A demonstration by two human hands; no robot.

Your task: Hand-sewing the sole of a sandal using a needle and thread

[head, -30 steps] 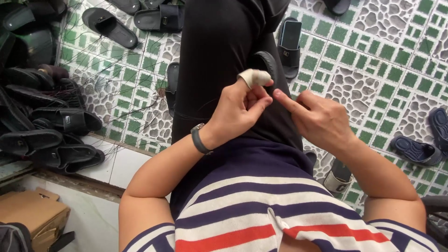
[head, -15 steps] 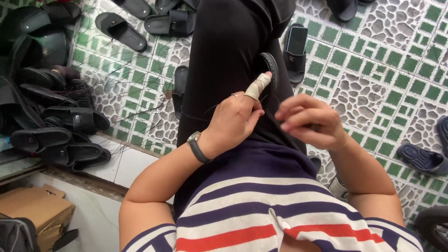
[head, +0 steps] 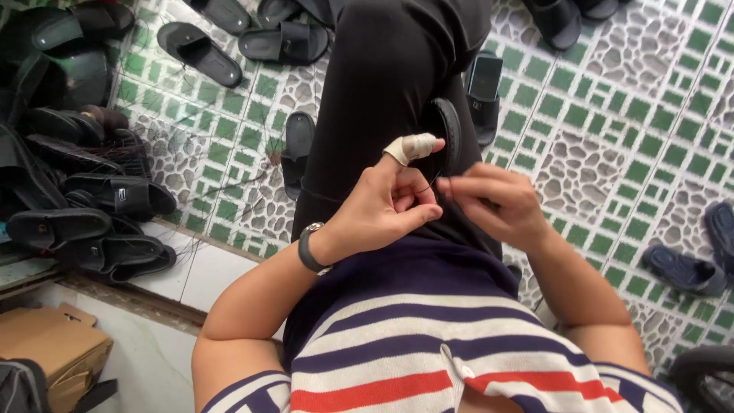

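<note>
My left hand (head: 382, 210), with a dark watch (head: 310, 248) on the wrist and a pale bandage (head: 413, 147) around the raised index finger, is curled over my lap. A thin dark thread (head: 428, 183) loops from it to my right hand (head: 493, 203), whose thumb and fingertips pinch the thread just to the right. Both hands hover over my black trouser leg (head: 382, 84). A black sandal (head: 449, 131) rests against the thigh just beyond the fingers, mostly hidden by them.
Black sandals (head: 115, 199) are heaped at the left, with more slides (head: 283, 42) on the green and white tiled floor (head: 612, 99). A blue sandal (head: 680, 269) lies at the right. A cardboard box (head: 46, 348) sits at the lower left below a white step (head: 191, 268).
My right hand drew back from my left hand and closed its fingertips on the thread. My left index finger lifted and straightened. The view shifted slightly.
</note>
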